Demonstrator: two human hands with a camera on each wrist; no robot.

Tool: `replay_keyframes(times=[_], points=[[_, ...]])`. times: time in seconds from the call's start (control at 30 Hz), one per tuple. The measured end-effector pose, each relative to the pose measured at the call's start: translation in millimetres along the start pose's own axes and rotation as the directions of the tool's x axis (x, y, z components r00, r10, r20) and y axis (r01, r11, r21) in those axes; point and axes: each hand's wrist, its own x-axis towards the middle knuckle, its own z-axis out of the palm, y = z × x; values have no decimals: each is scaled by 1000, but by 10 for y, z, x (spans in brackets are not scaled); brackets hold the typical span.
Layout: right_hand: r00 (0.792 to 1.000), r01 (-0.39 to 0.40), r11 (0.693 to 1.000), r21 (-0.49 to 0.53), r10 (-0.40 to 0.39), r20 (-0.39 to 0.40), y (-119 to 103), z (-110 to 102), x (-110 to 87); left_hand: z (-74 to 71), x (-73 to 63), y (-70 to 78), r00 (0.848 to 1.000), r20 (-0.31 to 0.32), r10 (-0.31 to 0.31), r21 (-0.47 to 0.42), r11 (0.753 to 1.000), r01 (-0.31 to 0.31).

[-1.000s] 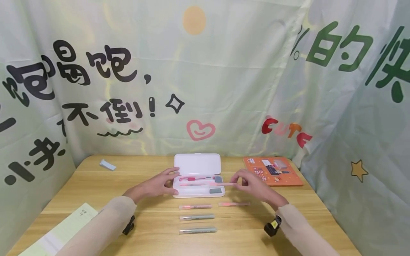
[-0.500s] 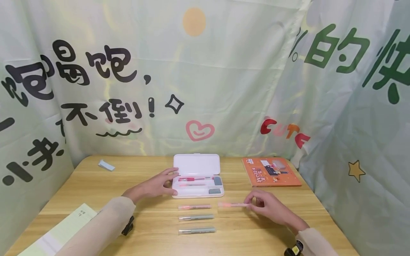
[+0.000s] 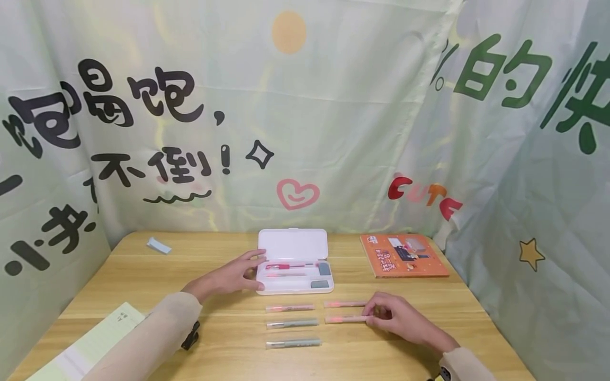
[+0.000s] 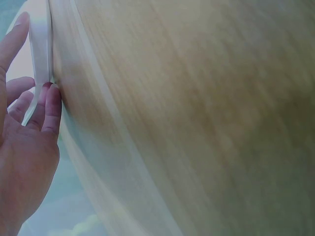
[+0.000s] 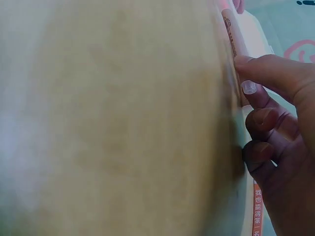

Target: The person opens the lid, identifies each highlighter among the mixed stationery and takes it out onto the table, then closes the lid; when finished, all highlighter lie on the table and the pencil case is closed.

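My left hand (image 3: 231, 273) holds the left side of an open white pencil case (image 3: 290, 291), thumb by its front corner and fingers near the hinge. In the left wrist view its fingers curl at the white edge (image 4: 42, 44). My right hand (image 3: 395, 317) pinches a pink highlighter (image 3: 344, 319) by its right end, low over the table. In the right wrist view, thumb and forefinger meet on its printed barrel (image 5: 235, 37). Another pink highlighter (image 3: 340, 304) lies just behind it. A red pen (image 3: 285, 266), a slim pink pen (image 3: 286, 274) and grey blocks (image 3: 320, 284) sit in the case.
Left of the held one lie a pink highlighter (image 3: 289, 308) and two grey ones (image 3: 292, 324) in a column. An orange book (image 3: 405, 255) is at the back right. A pale notepad (image 3: 95, 344) lies front left, a small light-blue strip (image 3: 159, 245) back left.
My right hand has carried a pink highlighter from over the case toward the front right, down beside the other one lying there. The left hand has stayed at the case.
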Motion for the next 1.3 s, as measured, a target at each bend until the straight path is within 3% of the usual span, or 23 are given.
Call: replay_keyframes(times=[0.4, 0.8, 1.3], points=[[1000, -24, 999, -31, 24, 13, 31, 20, 2, -4, -13, 48, 1000, 2, -28, 17, 999, 28], [1000, -14, 999, -44, 14, 5, 56, 9, -19, -12, -11, 53, 1000, 1, 7, -1, 1000, -7], [999, -42, 999, -31, 41, -20, -30, -29, 27, -12, -20, 63, 1000, 4, 4, -13, 1000, -4]])
